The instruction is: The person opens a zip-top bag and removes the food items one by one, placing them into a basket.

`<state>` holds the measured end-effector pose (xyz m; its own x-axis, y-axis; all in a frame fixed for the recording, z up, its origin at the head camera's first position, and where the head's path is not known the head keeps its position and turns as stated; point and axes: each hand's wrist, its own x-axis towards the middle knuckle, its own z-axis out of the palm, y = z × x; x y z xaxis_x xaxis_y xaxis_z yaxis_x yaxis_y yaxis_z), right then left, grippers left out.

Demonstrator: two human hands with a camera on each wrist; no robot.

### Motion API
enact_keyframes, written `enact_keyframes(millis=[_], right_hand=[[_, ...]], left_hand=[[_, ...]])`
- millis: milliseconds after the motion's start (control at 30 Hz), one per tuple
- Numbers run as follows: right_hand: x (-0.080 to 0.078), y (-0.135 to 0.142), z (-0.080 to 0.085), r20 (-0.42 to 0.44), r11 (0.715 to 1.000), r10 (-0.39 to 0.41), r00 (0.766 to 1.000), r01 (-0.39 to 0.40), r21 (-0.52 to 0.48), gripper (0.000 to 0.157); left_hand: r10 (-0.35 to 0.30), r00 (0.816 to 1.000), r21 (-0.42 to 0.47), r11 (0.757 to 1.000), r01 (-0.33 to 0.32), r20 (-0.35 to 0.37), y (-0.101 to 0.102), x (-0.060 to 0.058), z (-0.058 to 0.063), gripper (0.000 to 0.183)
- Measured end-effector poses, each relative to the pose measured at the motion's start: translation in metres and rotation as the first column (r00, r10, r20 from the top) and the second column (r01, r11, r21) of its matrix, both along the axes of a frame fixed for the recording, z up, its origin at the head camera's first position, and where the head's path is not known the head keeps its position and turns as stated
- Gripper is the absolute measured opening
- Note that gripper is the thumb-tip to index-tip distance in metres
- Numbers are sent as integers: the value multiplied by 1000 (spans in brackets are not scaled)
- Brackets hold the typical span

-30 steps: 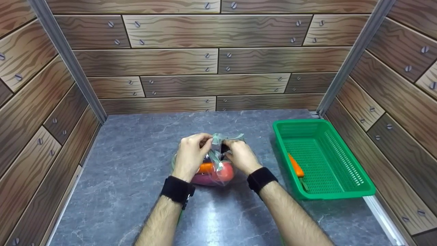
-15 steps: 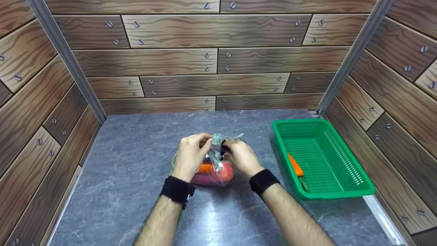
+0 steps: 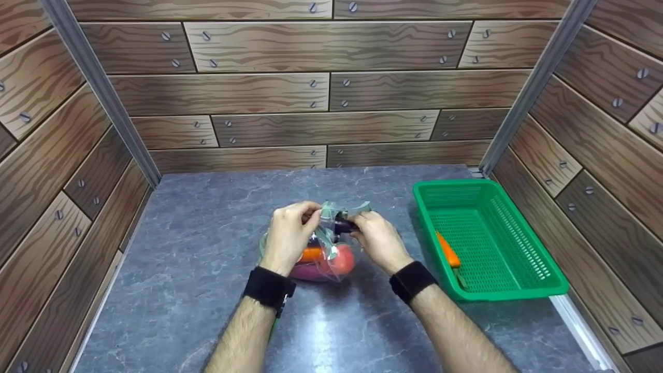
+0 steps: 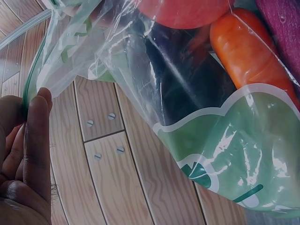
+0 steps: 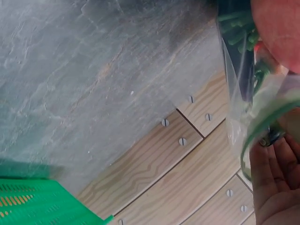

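My left hand [image 3: 291, 228] pinches the rim of a clear zip bag [image 4: 248, 150] with a green print; its thumb and finger press the zip strip in the left wrist view. Inside the bag are an orange carrot [image 4: 246, 47], a red round vegetable [image 3: 342, 260], a long purple vegetable [image 4: 283, 33] and a dark one [image 4: 187, 70]. At the bag's mouth my right hand [image 3: 380, 239] holds a dark purple eggplant [image 3: 344, 226] between thumb and fingers, its body partly hidden by the hand and the plastic. A green zip edge curves past that hand in the right wrist view.
A green perforated basket [image 3: 492, 297] stands to the right, with one carrot [image 3: 448, 250] along its left side. Wood-patterned walls [image 3: 331, 93] enclose the grey marbled table [image 3: 207, 217] at the back and sides.
My right hand has shifted a little to the right, and more of the eggplant shows at the bag's mouth. The left hand and the bag stay in place.
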<state>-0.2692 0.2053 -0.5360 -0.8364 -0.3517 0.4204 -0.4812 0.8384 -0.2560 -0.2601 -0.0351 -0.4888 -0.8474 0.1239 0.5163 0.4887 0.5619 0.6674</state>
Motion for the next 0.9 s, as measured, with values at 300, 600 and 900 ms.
enact_keyframes(millis=[300,600,900], right_hand=[[9,15,9,-50,1000,11,999,-10,9,26],[16,38,15,-80,1000,-2,997,2,0,31],[17,60,19,-115,1000,-9,993,11,17,27]], left_hand=[[5,1000,7,1000,-5,-5,0,0,0,11],[-4,1000,7,1000,4,1,-2,0,-1,12],[0,1000,-3,1000,0,-7,-2,2,0,11]])
